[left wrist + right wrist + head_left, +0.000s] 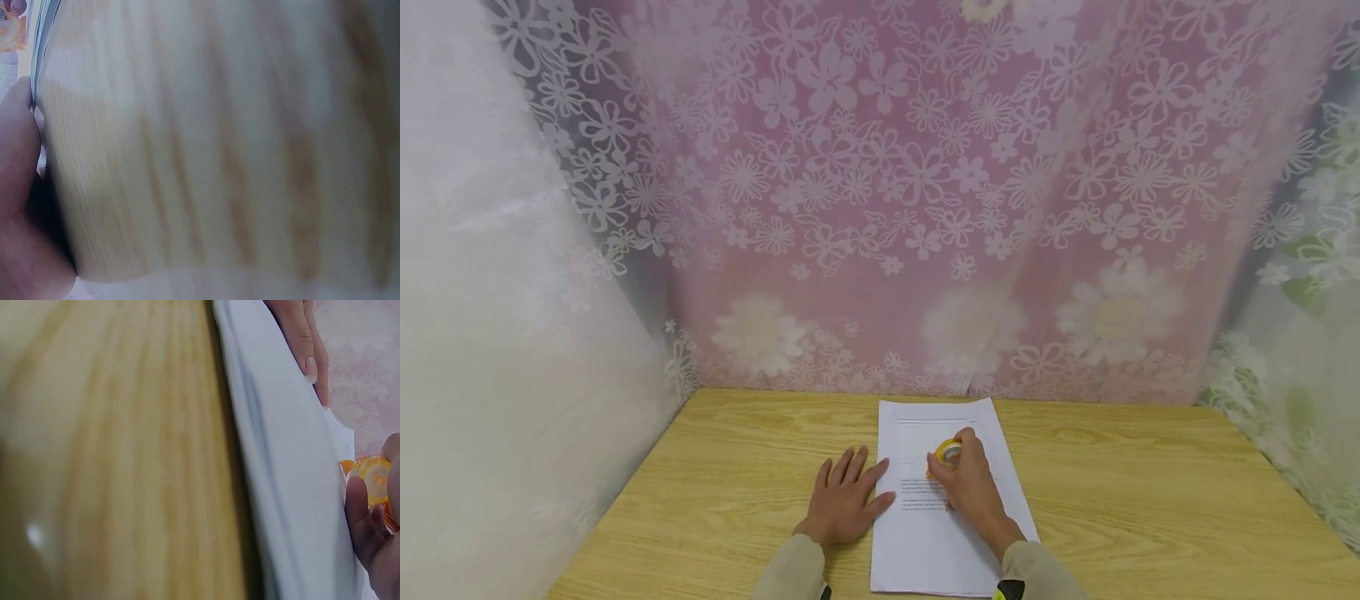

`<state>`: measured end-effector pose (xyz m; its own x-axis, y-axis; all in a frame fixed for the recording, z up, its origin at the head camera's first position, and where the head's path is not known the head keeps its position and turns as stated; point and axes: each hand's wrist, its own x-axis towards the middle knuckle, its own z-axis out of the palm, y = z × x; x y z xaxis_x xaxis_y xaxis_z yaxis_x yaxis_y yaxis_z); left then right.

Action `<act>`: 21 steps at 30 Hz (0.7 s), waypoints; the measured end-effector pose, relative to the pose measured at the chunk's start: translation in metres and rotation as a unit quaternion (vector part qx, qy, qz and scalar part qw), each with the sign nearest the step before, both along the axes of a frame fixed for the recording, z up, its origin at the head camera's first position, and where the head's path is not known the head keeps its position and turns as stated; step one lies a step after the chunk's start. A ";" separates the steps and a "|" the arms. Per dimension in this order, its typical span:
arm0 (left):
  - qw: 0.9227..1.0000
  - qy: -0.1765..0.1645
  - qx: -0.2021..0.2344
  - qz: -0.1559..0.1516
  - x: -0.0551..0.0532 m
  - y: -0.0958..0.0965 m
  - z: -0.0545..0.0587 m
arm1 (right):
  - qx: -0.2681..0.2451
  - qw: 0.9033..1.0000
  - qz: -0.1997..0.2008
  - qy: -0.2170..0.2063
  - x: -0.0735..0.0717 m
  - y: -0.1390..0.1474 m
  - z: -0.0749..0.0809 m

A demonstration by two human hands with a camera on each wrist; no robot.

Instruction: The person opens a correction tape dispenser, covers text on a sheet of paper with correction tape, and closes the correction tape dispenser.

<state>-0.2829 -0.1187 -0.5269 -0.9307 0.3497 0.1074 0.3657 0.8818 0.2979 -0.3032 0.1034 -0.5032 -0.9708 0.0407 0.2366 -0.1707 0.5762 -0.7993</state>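
Note:
A stack of white paper [925,546] with printed lines on its top sheet lies on the wooden table. My right hand [973,487] grips a yellow-orange correction tape [951,452] over the printed part of the sheet. In the right wrist view the correction tape [375,476] shows round inner parts between thumb and fingers; whether its tip touches the paper cannot be seen. My left hand [846,504] lies with spread fingers on the table at the stack's left side. Its thumb and index fingertip rest at the paper's edge.
The wooden table [1150,492] extends to both sides of the paper. Behind it hangs a pink floral curtain [880,208], with a whitish sheet [512,333] along the left and a pale floral one [1300,350] at right.

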 end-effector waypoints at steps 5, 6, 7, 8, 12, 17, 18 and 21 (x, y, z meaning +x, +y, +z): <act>1.000 -0.006 0.005 0.000 0.002 0.001 0.004 | -0.001 1.000 -0.005 0.007 0.002 0.004 0.001; 1.000 -0.006 0.007 0.000 0.002 0.001 0.004 | 0.000 1.000 -0.006 0.007 0.002 0.006 0.001; 1.000 -0.009 0.007 0.001 0.003 0.001 0.005 | 0.000 1.000 -0.006 0.007 0.002 0.006 0.001; 1.000 -0.009 0.010 -0.002 0.003 0.001 0.007 | 0.001 1.000 -0.006 0.008 0.002 0.007 0.000; 1.000 -0.012 0.013 -0.002 0.006 0.001 0.010 | -0.004 1.000 -0.008 0.006 0.002 0.011 -0.001; 1.000 -0.016 0.018 -0.008 0.010 0.001 0.015 | -0.011 1.000 -0.009 -0.005 0.002 0.015 -0.001; 1.000 -0.015 0.021 -0.010 0.010 0.001 0.016 | -0.009 1.000 -0.010 -0.006 0.002 0.015 -0.001; 1.000 -0.014 0.023 -0.013 0.010 0.002 0.017 | -0.007 1.000 -0.013 -0.007 0.001 0.017 0.000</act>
<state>-0.2729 -0.1168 -0.5098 -0.9241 0.3694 0.0980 0.3796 0.8575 0.3474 -0.3021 0.1209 -0.5031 -0.9724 0.0693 0.2226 -0.1448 0.5687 -0.8097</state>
